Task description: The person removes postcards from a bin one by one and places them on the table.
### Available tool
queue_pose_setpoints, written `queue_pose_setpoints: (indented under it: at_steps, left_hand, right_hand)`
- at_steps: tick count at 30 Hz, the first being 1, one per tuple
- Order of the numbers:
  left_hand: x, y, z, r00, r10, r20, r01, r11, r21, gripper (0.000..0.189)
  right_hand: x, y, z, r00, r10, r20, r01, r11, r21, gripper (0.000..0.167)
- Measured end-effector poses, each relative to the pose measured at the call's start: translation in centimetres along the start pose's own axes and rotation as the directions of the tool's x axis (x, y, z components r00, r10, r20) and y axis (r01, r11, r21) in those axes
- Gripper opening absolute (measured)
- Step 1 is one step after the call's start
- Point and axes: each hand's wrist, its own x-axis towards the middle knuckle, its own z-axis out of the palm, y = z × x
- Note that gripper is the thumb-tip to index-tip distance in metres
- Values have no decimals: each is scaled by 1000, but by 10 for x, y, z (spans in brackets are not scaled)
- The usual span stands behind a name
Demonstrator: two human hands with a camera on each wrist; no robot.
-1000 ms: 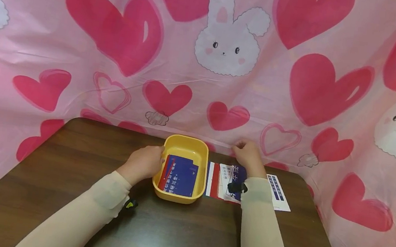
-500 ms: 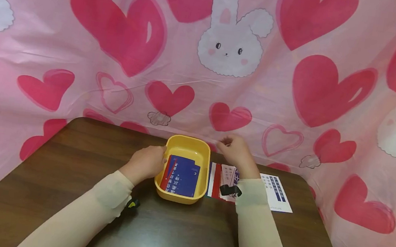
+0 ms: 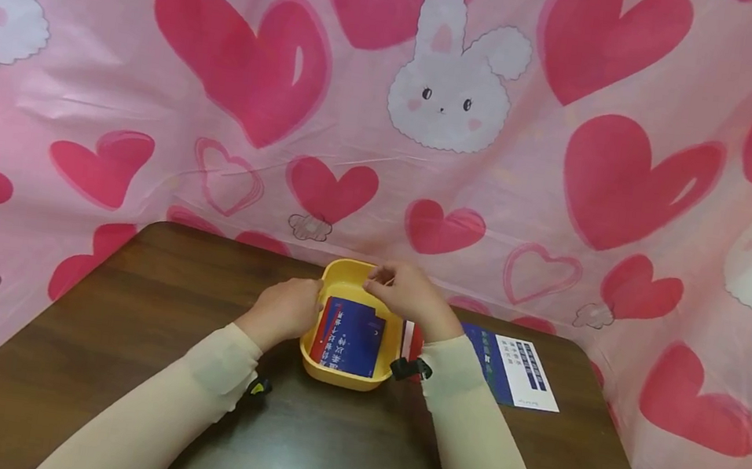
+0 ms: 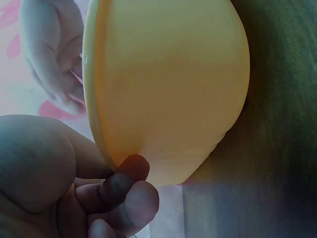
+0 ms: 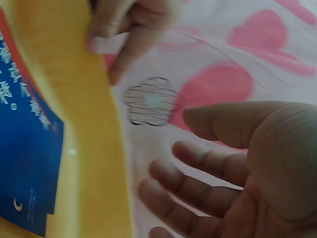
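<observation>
My left hand (image 3: 284,309) pinches the left rim of a yellow plastic tray (image 3: 343,379), its thumb and fingertips on either side of the edge in the left wrist view. Inside the tray lies a navy card (image 3: 357,339) printed with white characters, over a red-edged one (image 3: 324,329). Over the tray's back right side hovers my right hand (image 3: 404,290). Its fingers are spread and gently bent in the right wrist view, with nothing between them. Part of the tray's right wall is hidden behind that hand.
Right of the tray, a red and white card (image 3: 414,338), a navy card (image 3: 489,360) and a white card with blue blocks (image 3: 529,373) lie on the dark wooden table (image 3: 319,449). A pink curtain with hearts and rabbits (image 3: 446,101) hangs right behind the table.
My right hand has moved left from above the cards to over the tray, uncovering the navy card on the right. The left hand keeps its hold on the rim.
</observation>
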Motion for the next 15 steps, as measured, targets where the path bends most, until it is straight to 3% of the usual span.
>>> queue_pose_setpoints:
  at_steps: [5,8,15]
  left_hand:
    - [0,0,0,1000,3,-1,-3,1000,17,50]
    - [0,0,0,1000,10,-6,-9,1000,29,51]
    - [0,0,0,1000,24,-18,-23,999,44,41]
  right_hand:
    - [25,-4,15,988,-30,152,47,993,-113,39]
    - [38,-6,21,975,0,224,46,978,-201,44]
    - [51,-12,28,956,133,262,-27,928,-373,54]
